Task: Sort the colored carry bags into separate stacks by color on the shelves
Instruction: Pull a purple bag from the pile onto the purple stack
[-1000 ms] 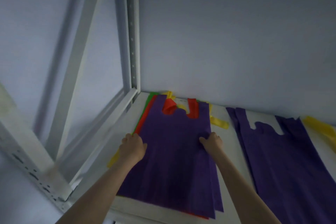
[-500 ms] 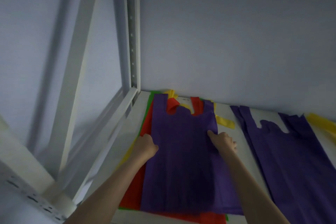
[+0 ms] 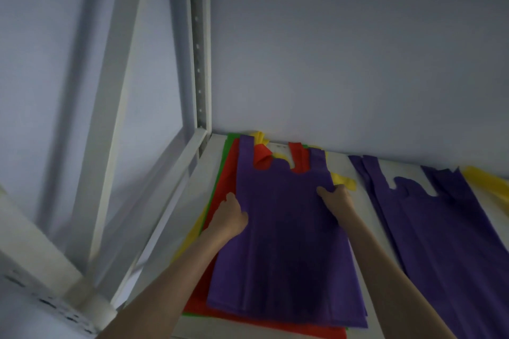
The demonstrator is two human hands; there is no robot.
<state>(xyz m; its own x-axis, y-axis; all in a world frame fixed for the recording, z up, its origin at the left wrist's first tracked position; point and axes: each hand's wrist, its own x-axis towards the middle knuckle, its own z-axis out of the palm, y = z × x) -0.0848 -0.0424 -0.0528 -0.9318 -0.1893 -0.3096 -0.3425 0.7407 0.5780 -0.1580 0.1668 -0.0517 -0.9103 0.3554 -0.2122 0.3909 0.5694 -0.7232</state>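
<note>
Gripping the top purple bag (image 3: 281,228) by its side edges, our left hand (image 3: 230,217) and right hand (image 3: 334,201) pinch it atop the mixed pile (image 3: 228,173) of red, green and yellow bags at the shelf's (image 3: 358,201) left end. A purple stack (image 3: 446,228) already lies well apart to the right, so sorting seems only begun. Lower bags are mostly hidden; the yellow bag (image 3: 484,181) beyond is cut off.
</note>
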